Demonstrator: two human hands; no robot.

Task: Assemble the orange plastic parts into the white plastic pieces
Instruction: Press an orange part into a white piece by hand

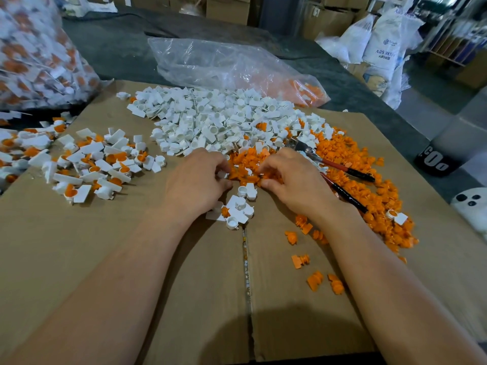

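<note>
Orange parts [245, 162] lie just ahead between hands; right hand [292, 177] curls into them, grip unclear; left hand [196, 180] pinches white piece [222, 175].

Left forearm [123, 275] and right forearm [382, 272] bare, entering over the near edge of the cardboard [66, 246] and converging toward its middle. Left hand [196, 180]: back up, fingers curled, thumb and fingertips pinching a small white piece [222, 175]. Right hand [292, 177]: back up, fingers curled downward, thumb tucked toward them; grip on anything cannot be determined. Hands near each other, not touching.
</note>
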